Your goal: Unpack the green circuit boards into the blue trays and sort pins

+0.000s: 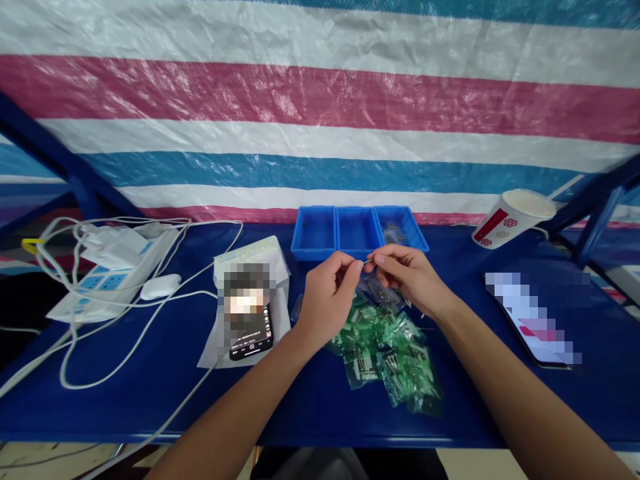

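Item: one small thin piece (367, 261), pinched between the fingers of our left hand (330, 290) and right hand (406, 272), above green packets (385, 347).

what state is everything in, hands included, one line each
left hand: pinching a thin piece
right hand: pinching, at the same piece
green bags: filled, heaped
blue tray: open-topped
left phone: screen lit
right phone: screen lit
cup: lidded
white adapter: plugged into power strip
white case: closed
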Demonstrator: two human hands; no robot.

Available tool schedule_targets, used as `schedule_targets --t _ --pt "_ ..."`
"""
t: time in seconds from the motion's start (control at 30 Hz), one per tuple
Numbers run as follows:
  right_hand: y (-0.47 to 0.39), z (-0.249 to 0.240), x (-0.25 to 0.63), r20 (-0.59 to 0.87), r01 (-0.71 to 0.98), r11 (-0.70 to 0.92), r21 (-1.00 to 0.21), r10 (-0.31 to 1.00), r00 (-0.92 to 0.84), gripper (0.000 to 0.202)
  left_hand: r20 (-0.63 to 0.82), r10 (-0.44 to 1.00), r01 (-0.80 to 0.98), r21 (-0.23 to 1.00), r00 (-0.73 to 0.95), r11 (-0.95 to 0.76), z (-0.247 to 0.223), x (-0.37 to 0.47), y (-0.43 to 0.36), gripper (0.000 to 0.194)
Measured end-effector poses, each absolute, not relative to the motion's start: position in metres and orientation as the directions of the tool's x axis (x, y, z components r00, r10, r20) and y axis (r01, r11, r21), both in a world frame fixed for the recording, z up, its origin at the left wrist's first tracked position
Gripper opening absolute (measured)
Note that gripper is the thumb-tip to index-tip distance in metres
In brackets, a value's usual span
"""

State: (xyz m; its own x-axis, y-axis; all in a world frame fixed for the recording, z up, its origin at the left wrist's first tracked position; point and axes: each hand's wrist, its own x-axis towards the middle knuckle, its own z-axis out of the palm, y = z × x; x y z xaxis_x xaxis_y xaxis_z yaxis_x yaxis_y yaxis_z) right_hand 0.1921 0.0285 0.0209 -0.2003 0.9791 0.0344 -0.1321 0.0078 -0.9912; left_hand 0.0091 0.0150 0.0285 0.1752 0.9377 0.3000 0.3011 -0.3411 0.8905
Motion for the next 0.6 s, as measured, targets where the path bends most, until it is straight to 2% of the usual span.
schedule_targets --t 0.23,0.4,0.5,0.6 --pt "0.028 0.026 0.192 -0.037 -0.222 -0.101 -0.970 0.961 -0.275 0.017 0.497 0.851 0.337 0.782 0.170 -0.524 0.030 0.009 0.012 0.016" --pt "0.027 0.034 0.195 -0.034 -0.487 -0.164 -0.858 0.964 -0.266 0.017 0.705 0.680 0.269 0.628 0.199 -0.730 0.029 0.007 0.007 0.023" --pt "0.026 0.038 0.197 0.002 -0.637 -0.141 -0.758 0.976 -0.218 0.019 0.716 0.639 0.244 0.591 0.280 -0.769 0.028 0.007 0.005 0.024" --pt "0.025 0.039 0.196 -0.003 -0.650 -0.123 -0.750 0.983 -0.183 0.018 0.705 0.608 0.219 0.569 0.365 -0.792 0.026 0.009 0.004 0.024"
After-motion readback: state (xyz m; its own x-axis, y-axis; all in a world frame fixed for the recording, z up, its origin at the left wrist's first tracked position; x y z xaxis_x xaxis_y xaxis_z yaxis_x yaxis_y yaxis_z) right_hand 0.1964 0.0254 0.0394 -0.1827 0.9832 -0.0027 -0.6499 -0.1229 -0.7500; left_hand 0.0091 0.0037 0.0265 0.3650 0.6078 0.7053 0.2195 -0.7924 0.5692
